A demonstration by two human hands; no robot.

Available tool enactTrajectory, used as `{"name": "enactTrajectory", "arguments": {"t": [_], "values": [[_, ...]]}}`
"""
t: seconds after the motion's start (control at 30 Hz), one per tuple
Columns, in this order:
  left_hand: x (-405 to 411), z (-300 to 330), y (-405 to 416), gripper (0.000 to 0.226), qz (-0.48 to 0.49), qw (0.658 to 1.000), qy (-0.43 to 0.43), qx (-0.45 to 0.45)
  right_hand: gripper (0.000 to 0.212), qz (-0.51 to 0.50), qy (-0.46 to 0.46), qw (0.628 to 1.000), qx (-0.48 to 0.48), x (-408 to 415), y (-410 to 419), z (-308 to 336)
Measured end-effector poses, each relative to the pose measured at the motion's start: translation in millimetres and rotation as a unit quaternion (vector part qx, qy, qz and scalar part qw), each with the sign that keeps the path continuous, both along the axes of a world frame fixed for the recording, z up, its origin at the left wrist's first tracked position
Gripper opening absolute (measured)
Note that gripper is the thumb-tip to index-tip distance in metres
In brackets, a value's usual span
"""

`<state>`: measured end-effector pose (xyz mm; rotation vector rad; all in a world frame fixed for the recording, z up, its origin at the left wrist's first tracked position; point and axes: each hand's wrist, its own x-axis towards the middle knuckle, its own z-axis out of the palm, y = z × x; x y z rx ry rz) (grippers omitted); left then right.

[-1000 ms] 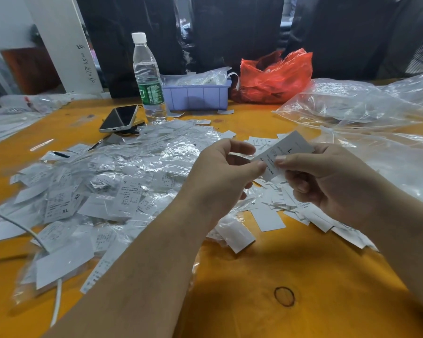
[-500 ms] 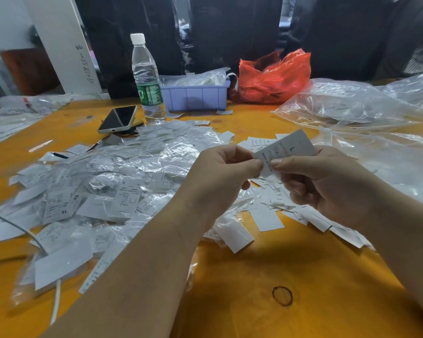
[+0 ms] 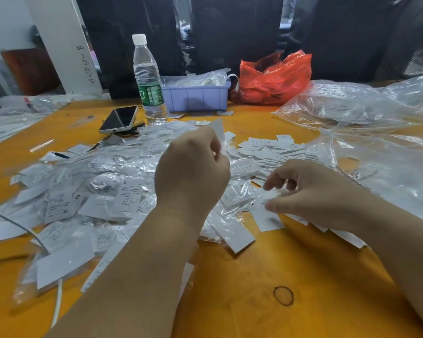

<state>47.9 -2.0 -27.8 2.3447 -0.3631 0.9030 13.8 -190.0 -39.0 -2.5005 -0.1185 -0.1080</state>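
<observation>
My left hand (image 3: pixel 193 172) is raised over the middle of the orange table (image 3: pixel 242 308) and pinches a blurred white label (image 3: pixel 217 131) that sticks up past its fingers. My right hand (image 3: pixel 313 191) is lower and to the right, with thumb and fingers curled down onto loose white labels (image 3: pixel 266 222); blur hides whether it grips one. A wide heap of labels in small clear bags (image 3: pixel 95 191) lies to the left. More loose printed labels (image 3: pixel 266 146) lie behind the hands.
Behind the heap stand a water bottle (image 3: pixel 148 81), a phone (image 3: pixel 119 119), a blue bin (image 3: pixel 195 98) and a red plastic bag (image 3: pixel 274 79). Large clear plastic bags (image 3: pixel 352 111) cover the right side. A white cable (image 3: pixel 15 223) crosses the left; a rubber band (image 3: pixel 283 295) lies near.
Both hands held one label together before. Now my left hand alone holds it, and my right hand has let go and dropped to the loose labels on the table.
</observation>
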Motion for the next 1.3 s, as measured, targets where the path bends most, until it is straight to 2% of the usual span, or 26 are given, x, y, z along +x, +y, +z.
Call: {"name": "enactTrajectory", "arguments": {"t": [0.1, 0.2, 0.47, 0.67, 0.83, 1.0, 1.07, 1.17, 1.3], "values": [[-1, -5, -1, 0.008, -0.009, 0.992, 0.107, 0.067, 0.033, 0.033, 0.039, 0.998, -0.027, -2, 4, 0], [-1, -7, -1, 0.014, -0.023, 0.978, 0.192, 0.077, 0.042, 0.054, 0.06, 0.996, -0.048, -3, 4, 1], [-3, -9, -6, 0.015, -0.067, 0.965, 0.246, 0.055, 0.026, 0.053, 0.034, 0.996, -0.057, -1, 3, -2], [-5, -8, -8, 0.011, -0.1, 0.965, 0.241, 0.018, 0.002, 0.037, -0.016, 0.999, -0.034, 1, 4, -3], [-5, -10, -9, 0.013, -0.143, 0.954, 0.261, 0.022, 0.01, 0.026, -0.055, 0.997, 0.037, 2, 0, 3], [-5, -10, -8, 0.022, -0.115, 0.954, 0.273, 0.055, 0.01, 0.031, -0.05, 0.987, 0.151, 2, -4, 9], [-5, -10, -8, 0.022, -0.122, 0.955, 0.265, 0.051, 0.012, 0.033, -0.025, 0.967, 0.252, 2, -6, 13], [-4, -8, -9, 0.015, -0.155, 0.955, 0.254, -0.013, 0.022, 0.016, 0.026, 0.919, 0.394, 3, -8, 17], [-5, -5, -14, 0.012, -0.217, 0.938, 0.252, -0.095, 0.029, 0.01, 0.101, 0.88, 0.463, 4, -9, 18]]}}
